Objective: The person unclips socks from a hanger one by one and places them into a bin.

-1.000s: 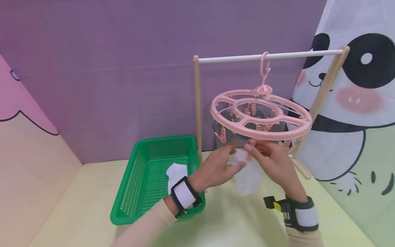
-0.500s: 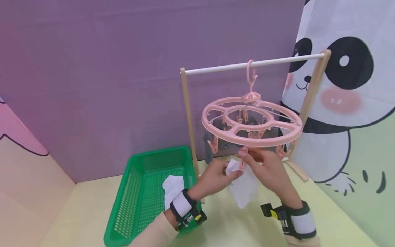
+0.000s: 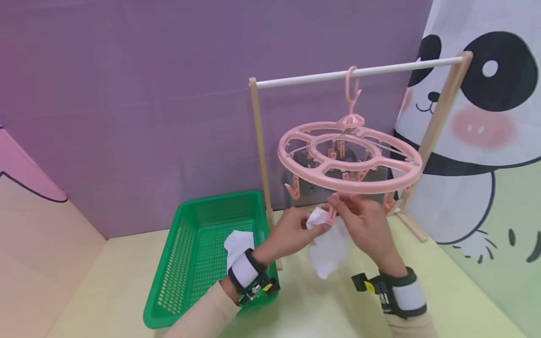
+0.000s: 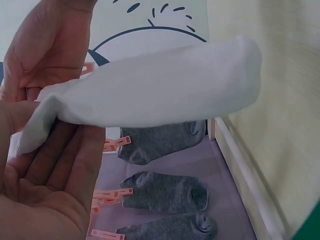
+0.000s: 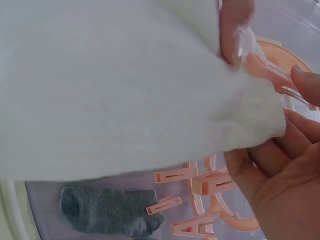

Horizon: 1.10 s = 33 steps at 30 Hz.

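In the head view a white sock (image 3: 327, 256) hangs below the front rim of a pink round clip hanger (image 3: 344, 186). My left hand (image 3: 290, 235) holds its cuff between thumb and fingers, which the left wrist view shows from the palm side. My right hand (image 3: 367, 224) pinches a pink clothespin (image 3: 331, 215) with thumb and fingers. The pin's lower end lies at the sock's cuff, and the right wrist view shows the clothespin (image 5: 270, 72) against the white cloth. Several grey socks (image 4: 165, 192) hang from other clothespins behind.
The hanger hooks over the white bar (image 3: 304, 80) of a wooden-legged rack. To the left stands a green basket (image 3: 220, 196) with another white sock (image 3: 239, 244) in it, partly behind the left wrist. A purple cloth (image 3: 169, 117) backs the table.
The head view has shifted. Both hands stay close under the hanger's front rim, with the clothespin and sock cuff still between them. The sock's hanging end has swung a little to the left.
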{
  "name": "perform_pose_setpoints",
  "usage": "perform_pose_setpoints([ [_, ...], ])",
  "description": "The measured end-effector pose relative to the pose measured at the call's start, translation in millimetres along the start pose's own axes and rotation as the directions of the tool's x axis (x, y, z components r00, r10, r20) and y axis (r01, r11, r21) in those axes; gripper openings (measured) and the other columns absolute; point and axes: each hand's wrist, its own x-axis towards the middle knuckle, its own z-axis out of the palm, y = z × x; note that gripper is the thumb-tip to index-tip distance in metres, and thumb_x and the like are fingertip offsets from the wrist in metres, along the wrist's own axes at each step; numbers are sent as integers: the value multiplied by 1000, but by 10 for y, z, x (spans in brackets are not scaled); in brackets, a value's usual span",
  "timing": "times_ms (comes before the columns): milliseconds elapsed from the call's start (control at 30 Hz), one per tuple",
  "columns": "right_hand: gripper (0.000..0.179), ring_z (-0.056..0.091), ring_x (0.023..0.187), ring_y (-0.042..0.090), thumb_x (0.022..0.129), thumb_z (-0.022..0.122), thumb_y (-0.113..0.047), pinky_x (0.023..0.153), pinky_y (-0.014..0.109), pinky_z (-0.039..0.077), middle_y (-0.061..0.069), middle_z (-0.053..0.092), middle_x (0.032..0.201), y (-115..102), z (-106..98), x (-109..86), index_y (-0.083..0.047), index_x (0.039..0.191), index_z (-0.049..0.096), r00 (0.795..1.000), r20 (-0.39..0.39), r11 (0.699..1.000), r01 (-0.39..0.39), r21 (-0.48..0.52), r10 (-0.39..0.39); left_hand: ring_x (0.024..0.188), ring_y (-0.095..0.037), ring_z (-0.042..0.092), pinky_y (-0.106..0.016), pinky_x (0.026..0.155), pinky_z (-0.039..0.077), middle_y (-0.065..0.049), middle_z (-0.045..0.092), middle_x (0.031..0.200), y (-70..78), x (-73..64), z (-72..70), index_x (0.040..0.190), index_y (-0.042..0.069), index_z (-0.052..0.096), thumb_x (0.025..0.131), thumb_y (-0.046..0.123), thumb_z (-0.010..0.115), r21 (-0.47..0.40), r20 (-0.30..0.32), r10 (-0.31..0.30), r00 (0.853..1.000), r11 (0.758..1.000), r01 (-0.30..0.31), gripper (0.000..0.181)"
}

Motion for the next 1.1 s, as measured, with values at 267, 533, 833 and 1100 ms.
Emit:
perform_pose_setpoints([
  [267,18,68,73,-8,97,68,6,46,22,34,18,81,93,10,49,17,0,111,79,997,-40,979,71,192,-65,63,-6,60,-20,55,48,-7,78,82,48,-4,-50,97,6,81,100,24,72,-19,-21,-31,999,999,31,20],
  [533,22,69,83,-15,96,70,6,53,14,41,17,81,96,14,16,-4,-1,115,78,994,-80,987,87,134,-76,71,-4,65,-20,61,55,-12,80,97,57,-39,-70,109,5,79,101,23,71,-37,-29,-6,1000,999,5,21],
  [833,22,70,88,-15,98,68,4,59,15,45,16,81,95,2,-75,-6,-1,117,78,993,-85,991,91,96,-83,71,-6,65,-23,60,56,-17,79,104,89,-142,-304,118,4,77,101,19,70,-83,-52,4,999,997,-8,23],
  [1100,20,71,90,-14,99,67,3,87,8,47,14,82,96,-7,-90,-18,0,116,77,994,-81,992,86,89,-79,89,-18,74,-30,70,60,-18,77,116,119,-232,-741,128,5,72,104,19,66,-43,-161,-29,986,999,23,29],
])
